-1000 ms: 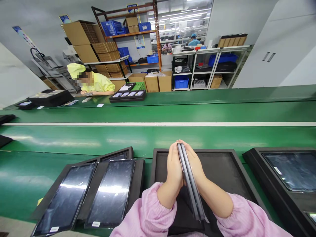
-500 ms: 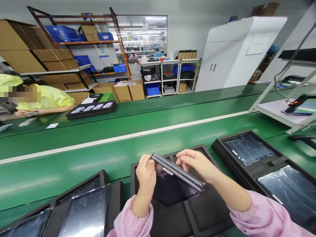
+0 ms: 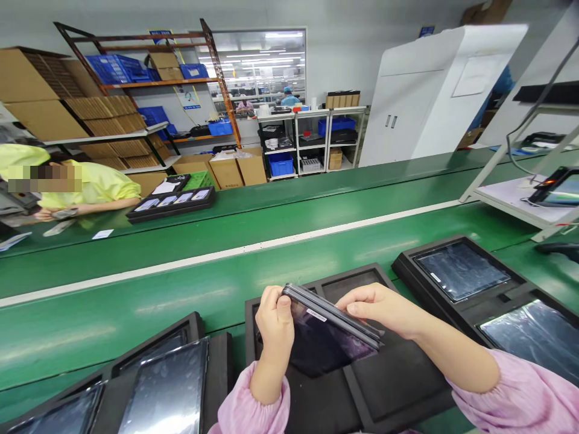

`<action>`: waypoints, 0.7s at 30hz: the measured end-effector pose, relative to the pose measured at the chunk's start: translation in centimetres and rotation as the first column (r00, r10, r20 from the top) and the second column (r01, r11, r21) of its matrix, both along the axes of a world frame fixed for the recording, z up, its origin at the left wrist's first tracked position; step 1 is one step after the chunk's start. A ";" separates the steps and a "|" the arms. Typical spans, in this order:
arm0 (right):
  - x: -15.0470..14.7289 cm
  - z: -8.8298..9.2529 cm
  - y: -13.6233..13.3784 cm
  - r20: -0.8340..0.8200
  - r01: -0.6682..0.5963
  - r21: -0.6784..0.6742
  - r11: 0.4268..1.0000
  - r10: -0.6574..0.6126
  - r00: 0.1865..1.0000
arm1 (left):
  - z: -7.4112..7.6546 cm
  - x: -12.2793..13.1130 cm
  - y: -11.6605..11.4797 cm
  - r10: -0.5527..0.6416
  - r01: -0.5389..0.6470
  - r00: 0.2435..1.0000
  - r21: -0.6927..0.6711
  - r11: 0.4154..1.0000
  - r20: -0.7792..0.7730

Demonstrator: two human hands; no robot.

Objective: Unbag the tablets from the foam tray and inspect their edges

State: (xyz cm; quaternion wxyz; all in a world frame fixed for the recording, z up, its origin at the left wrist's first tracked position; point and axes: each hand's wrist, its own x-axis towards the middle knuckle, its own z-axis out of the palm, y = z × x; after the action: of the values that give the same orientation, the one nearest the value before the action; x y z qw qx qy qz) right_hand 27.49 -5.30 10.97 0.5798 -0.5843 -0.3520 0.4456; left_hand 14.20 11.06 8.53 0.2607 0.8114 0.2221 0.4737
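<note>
Dark tablets pinched by left hand; right hand fingers clasp top edge.

The tablets are partly covered by both hands. The left trays are cut off by the bottom edge. The co-worker's face is blurred out.
</note>
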 end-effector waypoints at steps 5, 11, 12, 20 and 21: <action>-0.2 -0.3 -0.1 0.012 -0.043 -0.024 0.999 0.043 0.999 | -0.1 0.0 -0.1 0.002 -0.002 1.000 -0.009 1.000 -0.002; 1.0 -0.4 -1.4 0.173 -0.347 0.011 0.938 0.340 0.924 | -0.2 -0.3 0.1 -0.031 0.041 0.998 -0.228 0.973 0.048; 0.8 -1.0 -1.5 0.227 -0.427 0.018 0.904 0.413 0.882 | -0.2 -0.4 0.3 -0.026 0.045 0.997 -0.285 0.958 0.067; -6.7 -8.4 1.0 0.839 0.123 0.015 0.992 -0.079 0.538 | 0.0 -0.4 2.9 0.053 0.019 0.991 -0.514 0.858 0.125; -7.1 -7.7 1.0 0.873 0.115 0.135 0.984 -0.173 0.456 | 0.2 -0.3 3.0 0.032 0.055 0.989 -0.566 0.822 0.143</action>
State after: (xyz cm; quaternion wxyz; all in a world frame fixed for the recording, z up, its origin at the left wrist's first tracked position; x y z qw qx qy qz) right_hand 20.39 -4.25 3.26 0.3673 -0.7410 -0.5618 0.0205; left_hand 13.92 14.09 8.73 0.5091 0.6614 0.3284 0.4422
